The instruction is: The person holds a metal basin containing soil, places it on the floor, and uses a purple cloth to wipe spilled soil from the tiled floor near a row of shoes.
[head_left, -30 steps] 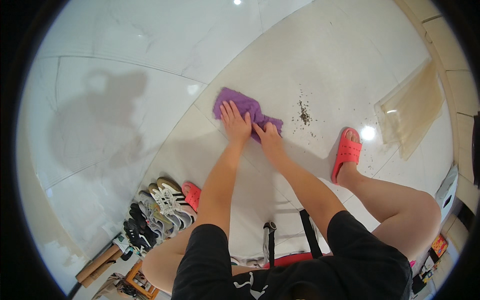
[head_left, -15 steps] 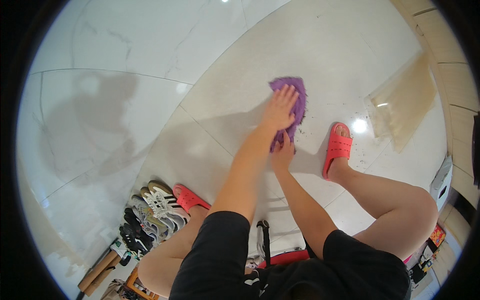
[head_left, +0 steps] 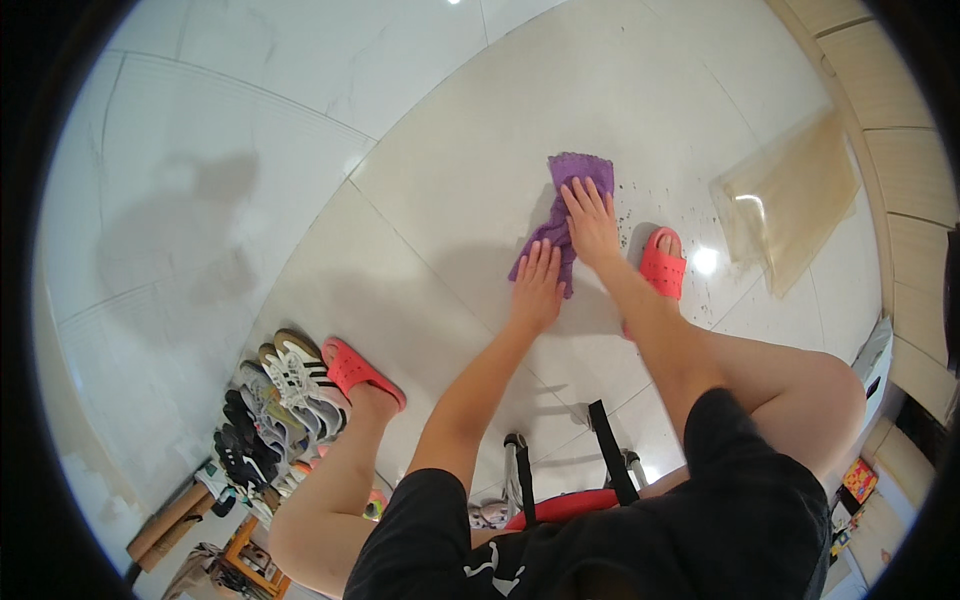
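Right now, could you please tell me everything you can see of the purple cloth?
The cloth is purple and looks like soft fabric, with an uneven far edge. It lies on the pale tiled floor, stretched away from the person and slanting rightward toward its far end. That end is spread fairly flat; the middle is creased and bunched. The left hand rests on its near part, the right hand on its right side farther up, each hiding some of it. Dark specks lie to its right.

Both hands [head_left: 595, 232] rest spread on a purple cloth [head_left: 582, 166]; right of the cloth are dark specks [head_left: 625, 212], a worn red slipper [head_left: 661, 272] and a translucent sheet [head_left: 800, 205], left of it several shoes [head_left: 305, 380]
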Demonstrator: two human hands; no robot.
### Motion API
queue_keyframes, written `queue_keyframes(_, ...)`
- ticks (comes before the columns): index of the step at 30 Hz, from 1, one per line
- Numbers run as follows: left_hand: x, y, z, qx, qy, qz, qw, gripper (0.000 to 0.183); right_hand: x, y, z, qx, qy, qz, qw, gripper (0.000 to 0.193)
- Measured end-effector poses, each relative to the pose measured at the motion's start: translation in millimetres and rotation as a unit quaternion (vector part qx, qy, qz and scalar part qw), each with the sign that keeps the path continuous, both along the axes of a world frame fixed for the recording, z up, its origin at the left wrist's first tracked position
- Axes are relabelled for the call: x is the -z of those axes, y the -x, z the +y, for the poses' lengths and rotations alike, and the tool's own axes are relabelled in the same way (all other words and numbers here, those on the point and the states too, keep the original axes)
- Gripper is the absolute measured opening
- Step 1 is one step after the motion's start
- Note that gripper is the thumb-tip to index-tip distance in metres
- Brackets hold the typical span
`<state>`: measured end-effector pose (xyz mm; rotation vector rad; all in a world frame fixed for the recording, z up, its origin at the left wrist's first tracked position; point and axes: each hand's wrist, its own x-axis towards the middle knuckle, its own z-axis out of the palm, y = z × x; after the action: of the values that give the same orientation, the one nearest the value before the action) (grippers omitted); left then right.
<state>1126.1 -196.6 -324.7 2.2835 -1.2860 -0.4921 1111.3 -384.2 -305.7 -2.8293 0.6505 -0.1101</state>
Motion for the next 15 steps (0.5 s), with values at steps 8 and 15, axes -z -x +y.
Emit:
queue_keyframes(8, 4.5, 3.1, -7.7, -0.084, -0.013, -0.045, 0.995, 0.071, 10.2, -15.3, -49.7, -0.069, 0.095, 0.124, 0.985, 0.067)
queue_keyframes(15, -5.9, 6.1, -24.3, -0.081, -0.008, -0.023, 0.996, 0.061, 28.9, 12.0, -49.9, 0.055, 0.126, 0.148, 0.979, 0.071)
